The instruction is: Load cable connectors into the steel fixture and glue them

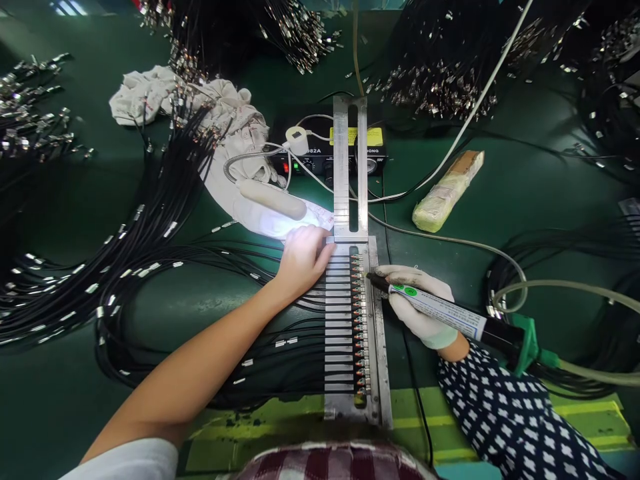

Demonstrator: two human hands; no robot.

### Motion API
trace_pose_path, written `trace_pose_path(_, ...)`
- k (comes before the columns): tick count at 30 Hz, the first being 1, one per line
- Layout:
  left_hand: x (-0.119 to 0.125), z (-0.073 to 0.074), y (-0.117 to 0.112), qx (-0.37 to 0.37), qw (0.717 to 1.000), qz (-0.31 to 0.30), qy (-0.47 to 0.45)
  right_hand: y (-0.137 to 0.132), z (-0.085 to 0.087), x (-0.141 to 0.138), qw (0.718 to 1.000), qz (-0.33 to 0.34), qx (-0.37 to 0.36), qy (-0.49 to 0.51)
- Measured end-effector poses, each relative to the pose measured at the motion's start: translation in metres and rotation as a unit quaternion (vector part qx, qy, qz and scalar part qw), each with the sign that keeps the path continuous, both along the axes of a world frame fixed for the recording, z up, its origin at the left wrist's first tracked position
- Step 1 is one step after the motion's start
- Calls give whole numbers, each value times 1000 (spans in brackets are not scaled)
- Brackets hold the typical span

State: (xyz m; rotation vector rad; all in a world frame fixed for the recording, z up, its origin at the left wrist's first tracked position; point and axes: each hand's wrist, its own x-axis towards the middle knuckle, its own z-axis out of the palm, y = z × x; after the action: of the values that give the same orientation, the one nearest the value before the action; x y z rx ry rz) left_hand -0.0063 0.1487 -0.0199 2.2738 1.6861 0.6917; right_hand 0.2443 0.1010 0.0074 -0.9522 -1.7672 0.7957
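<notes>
A slotted metal fixture (340, 343) lies on the green table, holding a row of black cables (280, 328) with small metal connectors (359, 320) along its right side. My bare left hand (305, 257) rests at the fixture's upper left edge, fingers curled and thumb lying on the metal; its fingertips are partly hidden. In my right hand (423, 300), in a white glove, is a glue dispensing syringe (440, 310) with a white label and a green cap joined to a tube. Its dark tip points left, close to the upper connectors.
Behind the fixture stands a black dispenser controller (305, 163), with a second slotted metal piece (341, 167) across it. A lit lamp (273, 199) shines over white cloth (235, 143). A wrapped block (447, 193) lies right. Cable bundles (170, 160) and hoses surround the work.
</notes>
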Motion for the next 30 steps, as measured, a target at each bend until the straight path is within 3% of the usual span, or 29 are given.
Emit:
trace_pose_path(13,0,0,0,-2,1000,-1,-5,1,1,-1,1000,-12,-1,-12)
trace_pose_path(20,1,-1,0,14,1000,-7,-5,-7,4,3,999,-1,19,36)
trace_pose_path(30,0,-2,1,2,1000,-5,-2,-7,3,0,1000,15,-2,2)
